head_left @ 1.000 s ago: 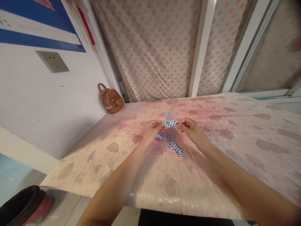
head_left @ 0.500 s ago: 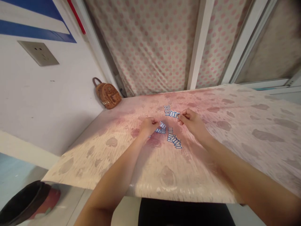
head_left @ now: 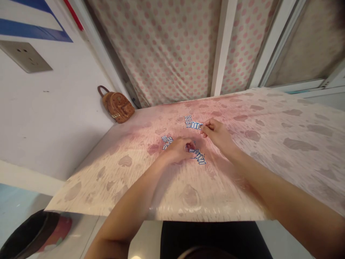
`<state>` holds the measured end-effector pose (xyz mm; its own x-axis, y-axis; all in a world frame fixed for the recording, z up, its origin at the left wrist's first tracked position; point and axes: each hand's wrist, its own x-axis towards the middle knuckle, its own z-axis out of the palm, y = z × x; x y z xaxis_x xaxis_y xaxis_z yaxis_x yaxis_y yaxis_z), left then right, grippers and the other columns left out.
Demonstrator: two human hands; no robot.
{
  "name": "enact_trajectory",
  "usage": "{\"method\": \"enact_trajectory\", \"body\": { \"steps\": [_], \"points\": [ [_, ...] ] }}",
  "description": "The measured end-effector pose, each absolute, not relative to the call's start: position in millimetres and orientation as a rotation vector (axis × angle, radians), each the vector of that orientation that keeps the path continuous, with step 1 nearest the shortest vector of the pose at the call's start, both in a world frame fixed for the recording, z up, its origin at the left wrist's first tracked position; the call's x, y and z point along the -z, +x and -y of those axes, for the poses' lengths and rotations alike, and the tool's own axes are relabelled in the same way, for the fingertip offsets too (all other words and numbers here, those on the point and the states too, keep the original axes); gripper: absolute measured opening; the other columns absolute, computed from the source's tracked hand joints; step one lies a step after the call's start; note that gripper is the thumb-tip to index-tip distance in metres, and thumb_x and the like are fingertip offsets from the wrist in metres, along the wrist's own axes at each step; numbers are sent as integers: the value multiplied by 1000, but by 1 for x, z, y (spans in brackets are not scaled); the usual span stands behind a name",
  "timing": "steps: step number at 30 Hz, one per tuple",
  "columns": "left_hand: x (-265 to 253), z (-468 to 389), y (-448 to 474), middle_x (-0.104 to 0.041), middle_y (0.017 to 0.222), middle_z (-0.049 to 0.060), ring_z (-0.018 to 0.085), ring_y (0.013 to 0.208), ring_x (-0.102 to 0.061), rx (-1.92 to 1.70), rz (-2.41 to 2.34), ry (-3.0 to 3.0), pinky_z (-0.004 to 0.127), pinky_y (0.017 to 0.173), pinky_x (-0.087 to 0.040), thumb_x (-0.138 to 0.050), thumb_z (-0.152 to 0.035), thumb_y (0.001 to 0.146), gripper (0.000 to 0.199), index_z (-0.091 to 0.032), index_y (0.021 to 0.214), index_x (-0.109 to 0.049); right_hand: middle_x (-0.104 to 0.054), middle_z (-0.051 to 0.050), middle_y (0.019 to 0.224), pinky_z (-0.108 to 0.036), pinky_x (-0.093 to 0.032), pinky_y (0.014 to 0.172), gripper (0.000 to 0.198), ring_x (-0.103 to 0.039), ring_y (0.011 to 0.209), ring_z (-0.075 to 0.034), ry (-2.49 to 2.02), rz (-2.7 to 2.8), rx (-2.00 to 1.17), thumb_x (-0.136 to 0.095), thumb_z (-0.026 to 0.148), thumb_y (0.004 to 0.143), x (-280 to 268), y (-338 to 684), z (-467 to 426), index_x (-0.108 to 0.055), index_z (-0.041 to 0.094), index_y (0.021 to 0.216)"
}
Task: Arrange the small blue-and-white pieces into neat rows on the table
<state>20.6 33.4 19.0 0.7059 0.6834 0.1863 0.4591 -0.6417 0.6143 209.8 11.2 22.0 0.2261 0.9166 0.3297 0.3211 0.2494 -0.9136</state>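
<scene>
My right hand (head_left: 217, 133) pinches the edge of a blue-and-white striped card piece (head_left: 196, 125) between thumb and fingertips. That piece lies against a small block of striped pieces (head_left: 188, 119) on the table. My left hand (head_left: 180, 149) is over a near cluster of similar pieces (head_left: 199, 157), thumb and forefinger curved apart, and partly covers it; nothing shows held in it. Just beyond the left wrist, more striped pieces (head_left: 167, 141) lie loosely overlapped.
The table (head_left: 129, 190) has a patterned, shiny cover. A small brown backpack (head_left: 120, 107) stands at its far left corner against the wall. Dotted curtains (head_left: 161, 46) hang behind. A dark bin (head_left: 29, 230) is on the floor at lower left.
My left hand has moved right, from the left pieces to the near cluster, leaving the left pieces uncovered. My right hand still pinches its piece. The view has shifted slightly.
</scene>
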Motion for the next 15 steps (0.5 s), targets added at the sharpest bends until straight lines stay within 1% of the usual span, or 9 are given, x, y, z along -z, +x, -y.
{"method": "enact_trajectory", "body": {
  "steps": [2, 5, 8, 11, 13, 15],
  "points": [
    [-19, -35, 19, -69, 80, 2, 16, 74, -60, -543, -926, 2356, 24, 64, -40, -75, -19, 67, 11, -19, 77, -70, -65, -2, 69, -28, -43, 59, 12, -59, 60, -14, -1312, 1329, -630, -58, 29, 84, -22, 210, -11, -54, 21, 76],
    [-22, -37, 14, -66, 71, 1, 15, 66, -58, -511, -1034, 2289, 24, 59, -39, -69, -16, 70, 5, -18, 73, -67, -66, -2, 70, -28, -43, 59, 12, -59, 59, -14, -1327, 1332, -623, -58, 29, 84, -24, 209, -10, -54, 21, 75],
    [-26, -40, 7, -65, 67, 1, 14, 64, -59, -464, -1158, 2244, 24, 58, -39, -64, -11, 69, 7, -17, 71, -65, -66, -2, 69, -27, -43, 59, 11, -59, 60, -14, -1342, 1328, -626, -57, 28, 84, -27, 208, -8, -55, 20, 75],
    [-31, -41, 4, -67, 74, 1, 16, 70, -60, -489, -1300, 2303, 24, 61, -40, -67, -12, 68, 12, -18, 79, -68, -66, -2, 70, -26, -42, 59, 11, -58, 59, -13, -1339, 1327, -625, -57, 28, 84, -27, 208, -8, -55, 20, 75],
    [-31, -39, 7, -68, 82, 2, 17, 77, -61, -560, -1325, 2362, 26, 65, -42, -70, -19, 70, 15, -19, 86, -69, -66, -1, 69, -27, -43, 60, 11, -58, 59, -13, -1334, 1336, -623, -57, 28, 83, -25, 208, -8, -55, 21, 75],
    [-29, -37, 15, -69, 85, 2, 17, 80, -61, -592, -1255, 2392, 26, 68, -42, -71, -26, 75, 14, -20, 87, -70, -66, -1, 70, -27, -44, 61, 10, -58, 60, -13, -1332, 1343, -624, -58, 28, 82, -24, 209, -9, -55, 21, 75]
  ]
}}
